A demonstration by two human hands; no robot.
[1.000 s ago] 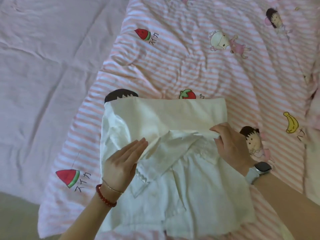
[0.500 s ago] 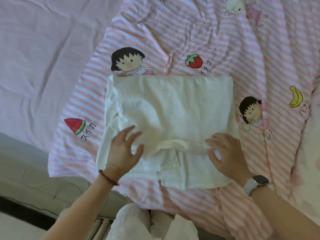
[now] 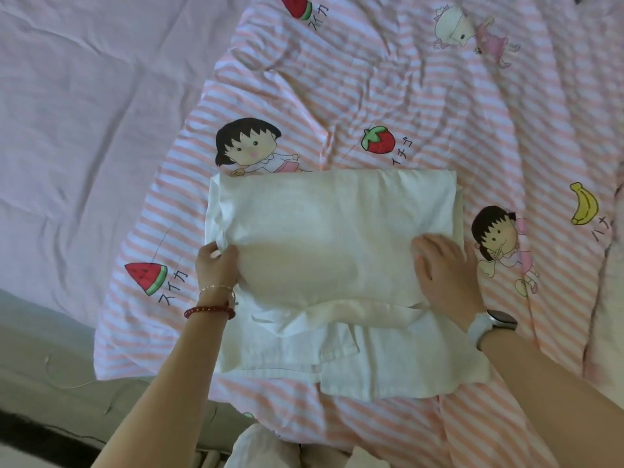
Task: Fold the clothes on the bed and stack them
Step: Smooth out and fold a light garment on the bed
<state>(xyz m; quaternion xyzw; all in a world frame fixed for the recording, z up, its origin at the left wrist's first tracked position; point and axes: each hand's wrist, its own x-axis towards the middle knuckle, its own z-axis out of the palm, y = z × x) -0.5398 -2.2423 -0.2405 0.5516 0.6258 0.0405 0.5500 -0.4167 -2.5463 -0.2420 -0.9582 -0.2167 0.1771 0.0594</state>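
Hands moved apart: left hand (image 3: 216,265) apparently pinching white garment (image 3: 331,238).

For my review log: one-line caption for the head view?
Left hand grips and right hand presses a half-folded white garment on a striped cartoon quilt.

A single head-worn camera looks steeply down from above the near edge of the bed. It frames the pink-striped cartoon-print quilt (image 3: 388,96) at close range.
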